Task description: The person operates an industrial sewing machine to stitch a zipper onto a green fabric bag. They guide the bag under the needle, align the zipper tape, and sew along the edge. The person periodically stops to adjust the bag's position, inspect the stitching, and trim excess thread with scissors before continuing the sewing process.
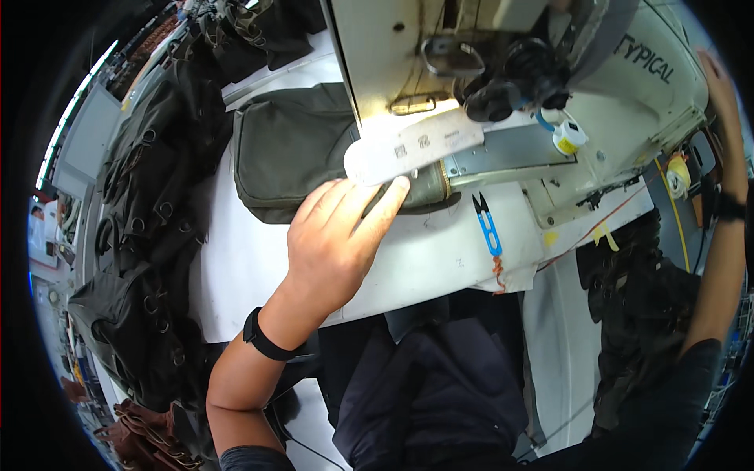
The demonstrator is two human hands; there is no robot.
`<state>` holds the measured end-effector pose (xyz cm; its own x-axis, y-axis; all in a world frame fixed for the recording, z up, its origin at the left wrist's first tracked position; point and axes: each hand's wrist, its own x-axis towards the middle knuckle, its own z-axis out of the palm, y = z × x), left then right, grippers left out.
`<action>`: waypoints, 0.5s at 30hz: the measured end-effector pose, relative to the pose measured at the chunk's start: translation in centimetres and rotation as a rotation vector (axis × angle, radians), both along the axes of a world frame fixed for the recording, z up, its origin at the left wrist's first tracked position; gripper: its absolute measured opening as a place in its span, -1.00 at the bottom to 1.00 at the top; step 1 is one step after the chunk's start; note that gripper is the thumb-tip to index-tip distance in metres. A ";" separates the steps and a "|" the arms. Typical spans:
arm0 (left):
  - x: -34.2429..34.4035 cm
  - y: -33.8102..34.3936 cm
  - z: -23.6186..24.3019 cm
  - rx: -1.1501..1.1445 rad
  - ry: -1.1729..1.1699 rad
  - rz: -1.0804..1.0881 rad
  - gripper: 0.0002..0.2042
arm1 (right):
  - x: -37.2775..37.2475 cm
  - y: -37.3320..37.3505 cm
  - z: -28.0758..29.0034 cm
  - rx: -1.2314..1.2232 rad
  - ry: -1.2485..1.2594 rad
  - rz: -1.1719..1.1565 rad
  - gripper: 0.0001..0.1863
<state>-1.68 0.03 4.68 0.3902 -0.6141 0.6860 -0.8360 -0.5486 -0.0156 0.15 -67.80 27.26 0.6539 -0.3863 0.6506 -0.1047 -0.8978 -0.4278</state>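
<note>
My left hand (338, 235) lies on the near edge of a dark green bag (290, 149), fingers stretched out and apart. The bag sits on the white table, its right end under the head of a sewing machine (675, 102). A brass-coloured zipper (446, 179) shows at that end. Just beyond my fingertips, a long white plate (416, 145) with small printed marks covers part of the bag and the needle area. My right hand (721, 98) reaches up against the machine's far right end, where a handwheel would be hidden; its fingers are mostly out of sight.
Blue-handled thread snips (488, 228) lie on the white table (400, 271), orange thread at their end. Dark bags (149, 188) with metal rings pile up on the left, more dark pieces (628, 290) at right. A brown leather piece (141, 436) is at lower left.
</note>
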 end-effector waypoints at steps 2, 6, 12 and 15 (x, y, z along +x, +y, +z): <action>0.0 0.2 0.1 0.012 -0.015 0.010 -0.61 | 2.4 -2.3 1.5 0.289 0.128 0.120 -0.46; -0.6 1.0 0.4 0.041 0.004 0.043 -0.62 | -0.6 2.9 -5.8 0.187 -0.203 0.109 -0.44; -0.2 0.4 -0.2 0.017 -0.007 -0.001 -0.64 | -5.6 0.2 -17.9 0.533 -0.517 0.052 -0.36; -0.6 0.9 0.4 0.051 0.058 0.053 -0.61 | -4.9 3.4 -9.1 0.275 -0.347 0.001 -0.36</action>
